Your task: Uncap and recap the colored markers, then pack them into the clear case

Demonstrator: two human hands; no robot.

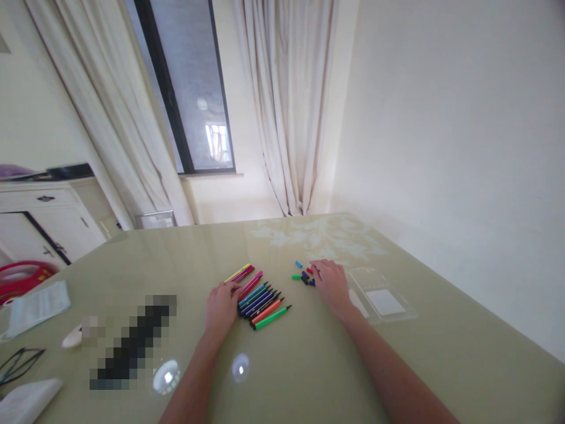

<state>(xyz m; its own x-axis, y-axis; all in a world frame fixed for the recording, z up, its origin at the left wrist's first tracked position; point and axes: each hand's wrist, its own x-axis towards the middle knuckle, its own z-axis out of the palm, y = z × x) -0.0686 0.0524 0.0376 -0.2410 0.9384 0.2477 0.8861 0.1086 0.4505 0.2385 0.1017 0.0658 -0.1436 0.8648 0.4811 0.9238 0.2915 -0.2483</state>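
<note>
Uncapped felt-tip markers lie side by side on the table, among them a green marker [272,317], an orange marker [266,312] and several blue ones. My left hand [222,305] is at the left end of the row, its fingers closed around the rear of a pink marker [252,284]. Behind it lies a yellow marker [237,272] next to dark red ones. Over a loose group of small marker caps is my right hand [332,285], fingers bent together by a red cap [309,271]; its grip is partly hidden. A green cap [296,277] and a blue cap [299,264] lie nearby.
A clear plastic case [385,301] lies open right of my right hand. Leftward on the glossy table [291,377] are a blurred-out dark object [135,344], a white mouse-like object [73,337], a face mask [39,306] and glasses [20,365]. A wall borders the right edge.
</note>
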